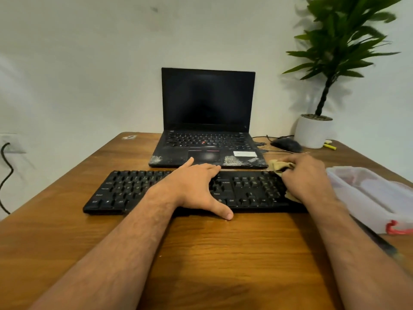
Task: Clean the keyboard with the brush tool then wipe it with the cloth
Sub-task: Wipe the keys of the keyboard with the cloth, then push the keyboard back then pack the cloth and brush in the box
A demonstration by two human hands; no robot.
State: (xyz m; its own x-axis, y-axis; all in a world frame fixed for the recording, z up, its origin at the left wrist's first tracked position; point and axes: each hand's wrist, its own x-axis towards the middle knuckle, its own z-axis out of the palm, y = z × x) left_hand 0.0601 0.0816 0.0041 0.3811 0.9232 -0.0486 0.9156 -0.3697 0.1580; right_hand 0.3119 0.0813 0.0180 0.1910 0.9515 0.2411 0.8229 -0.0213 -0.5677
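I am looking down at the wooden worktop (201,247), where the black keyboard (138,191) is lying crosswise near the middle, its long front edge running parallel to the near edge. My left hand (196,186) is resting flat across the middle of the keyboard, fingers straight and spread toward its far edge, thumb reaching over the front edge onto the wood; it is gripping nothing, only pressing down. My right hand (306,177) is sitting over the right end of the keyboard with its fingers curled around the tan cloth (278,165), which is bunching out beyond the fingertips at the far edge and showing again under the heel of the hand at the front right corner. The cloth is touching the keys there.

Just behind the keyboard, an open laptop (207,121) with a dark screen is standing toward the far edge. To its right a dark mouse (287,145) with its cable is lying near a white pot (311,133) holding a green plant (342,41) at the far right corner, with a small yellow object (330,147) beside the pot. A translucent plastic container (368,195) with a red clasp is sitting along the right edge, near my right forearm. I am seeing no brush that I can identify.
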